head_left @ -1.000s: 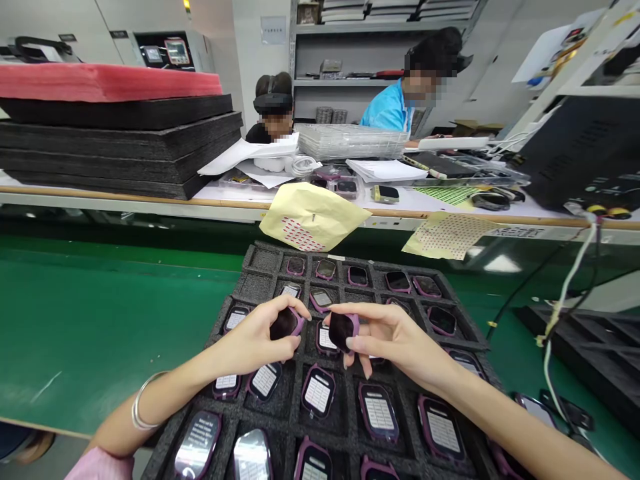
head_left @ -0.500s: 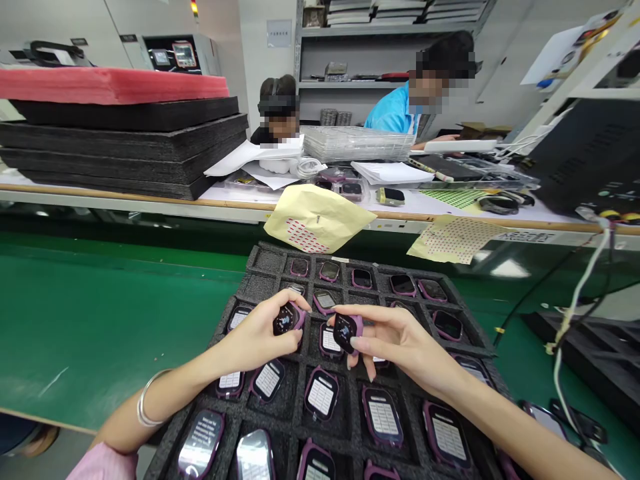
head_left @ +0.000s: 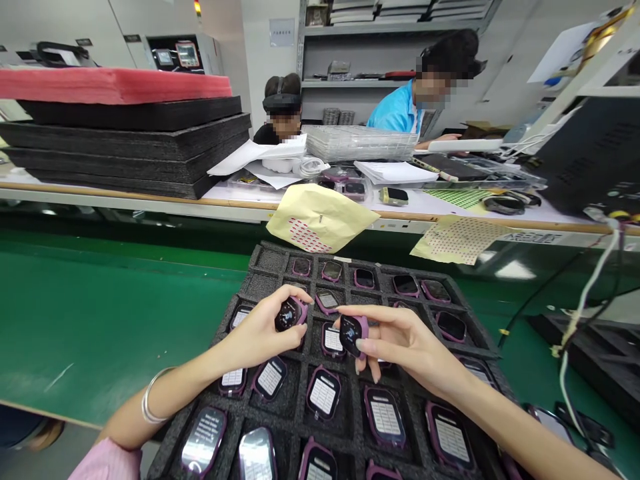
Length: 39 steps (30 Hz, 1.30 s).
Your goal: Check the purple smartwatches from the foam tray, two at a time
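Note:
My left hand (head_left: 273, 327) grips a purple smartwatch body (head_left: 289, 315) without a strap, its dark lit screen facing me. Between the thumb and fingers of my right hand (head_left: 395, 337) is a second purple smartwatch body (head_left: 351, 335), tilted, with a similar picture on its screen. Both hands hover over a black foam tray (head_left: 345, 399) divided into compartments. Many more purple watch bodies lie in it, such as one showing a white list (head_left: 324, 393) and one with lines of text (head_left: 203, 437). My hands hide some compartments.
Beyond the tray runs a workbench (head_left: 240, 208) with stacked black foam trays (head_left: 200, 147), a pink foam sheet (head_left: 170, 88), clear plastic trays (head_left: 360, 143) and papers. Yellow sheets (head_left: 320, 217) hang over its edge. Two people sit behind it. Cables (head_left: 575, 320) dangle at right.
The right hand's watch has turned slightly and shifted a little to the right. The left hand keeps its grip nearly unchanged. The whole view has shifted slightly.

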### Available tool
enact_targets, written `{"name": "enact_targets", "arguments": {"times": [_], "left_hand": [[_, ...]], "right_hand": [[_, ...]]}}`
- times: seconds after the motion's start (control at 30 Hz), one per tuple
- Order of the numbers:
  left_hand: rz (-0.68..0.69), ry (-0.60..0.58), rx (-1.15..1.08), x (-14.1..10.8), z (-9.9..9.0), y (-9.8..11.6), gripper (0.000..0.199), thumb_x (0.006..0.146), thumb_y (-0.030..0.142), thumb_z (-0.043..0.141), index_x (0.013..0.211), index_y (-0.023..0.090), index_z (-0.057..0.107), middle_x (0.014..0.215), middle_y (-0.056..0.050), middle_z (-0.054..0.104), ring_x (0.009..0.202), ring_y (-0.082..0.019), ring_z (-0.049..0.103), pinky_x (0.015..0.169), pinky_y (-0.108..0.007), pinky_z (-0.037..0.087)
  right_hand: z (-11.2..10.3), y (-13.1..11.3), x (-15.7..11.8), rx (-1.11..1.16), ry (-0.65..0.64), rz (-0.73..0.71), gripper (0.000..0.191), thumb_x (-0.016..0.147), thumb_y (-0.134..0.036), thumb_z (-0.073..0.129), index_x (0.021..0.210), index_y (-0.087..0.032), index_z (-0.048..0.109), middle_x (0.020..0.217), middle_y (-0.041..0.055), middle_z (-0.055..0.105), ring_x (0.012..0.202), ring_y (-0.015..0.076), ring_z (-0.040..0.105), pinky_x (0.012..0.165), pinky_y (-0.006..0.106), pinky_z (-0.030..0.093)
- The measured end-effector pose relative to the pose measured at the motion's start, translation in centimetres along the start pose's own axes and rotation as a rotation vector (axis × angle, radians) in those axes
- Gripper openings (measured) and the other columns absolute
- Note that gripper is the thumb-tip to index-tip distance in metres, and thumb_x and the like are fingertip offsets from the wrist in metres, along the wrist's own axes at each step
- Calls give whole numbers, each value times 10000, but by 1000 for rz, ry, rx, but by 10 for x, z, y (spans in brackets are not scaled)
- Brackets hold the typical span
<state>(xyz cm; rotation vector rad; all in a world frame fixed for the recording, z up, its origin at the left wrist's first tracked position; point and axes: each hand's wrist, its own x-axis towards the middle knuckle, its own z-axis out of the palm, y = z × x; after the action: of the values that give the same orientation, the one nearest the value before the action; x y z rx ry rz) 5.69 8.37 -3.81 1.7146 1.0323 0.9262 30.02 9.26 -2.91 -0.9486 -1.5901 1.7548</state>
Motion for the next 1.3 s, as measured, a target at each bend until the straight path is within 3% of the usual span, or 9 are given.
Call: {"name": "enact_targets", "arguments": {"times": [0.17,0.33,0.5,0.9,1.07,1.3], "left_hand": [[-3,-23,8,0,0,-1,296,759,100,541,1040,189,514,911,4,587,837,-149,540,733,-242,412],[28,13,1,0,0,0,320,762,129,564,1073,187,517,995,-20,594,879,-161,543,753,-249,415],[7,-7,16,-1,0,1,290,750,95,541,1024,186,522,896,5,597,811,-143,544,700,-232,405],[29,69,36,0,0,1,326,744,88,548,1050,197,524,935,1,569,851,-146,526,746,-237,399],[12,71,26,-2,-1,2,291,745,76,538,1010,194,525,833,21,532,753,-125,501,641,-223,370],[60,118,4,-5,0,4,299,748,78,555,1023,192,519,797,28,494,668,-99,451,571,-208,346]], "right_hand": [[1,0,0,-8,7,19,455,805,-264,705,1227,-137,593,791,78,705,586,155,660,480,225,528],[0,-1,0,11,1,-7,460,799,-261,710,1223,-129,590,738,61,693,584,153,655,479,221,527],[-1,-1,0,-26,-6,6,448,818,-255,693,1227,-109,582,677,55,690,536,129,629,496,219,522],[0,-6,-1,-19,22,-12,451,802,-272,704,1217,-127,601,718,53,697,553,131,644,498,206,524],[2,-8,-2,7,20,-28,395,807,-222,700,1178,-112,625,664,47,698,499,101,617,488,182,520],[-2,-7,-5,67,-12,-77,417,805,-220,696,1206,-142,613,719,51,683,585,151,654,470,215,543]]}}
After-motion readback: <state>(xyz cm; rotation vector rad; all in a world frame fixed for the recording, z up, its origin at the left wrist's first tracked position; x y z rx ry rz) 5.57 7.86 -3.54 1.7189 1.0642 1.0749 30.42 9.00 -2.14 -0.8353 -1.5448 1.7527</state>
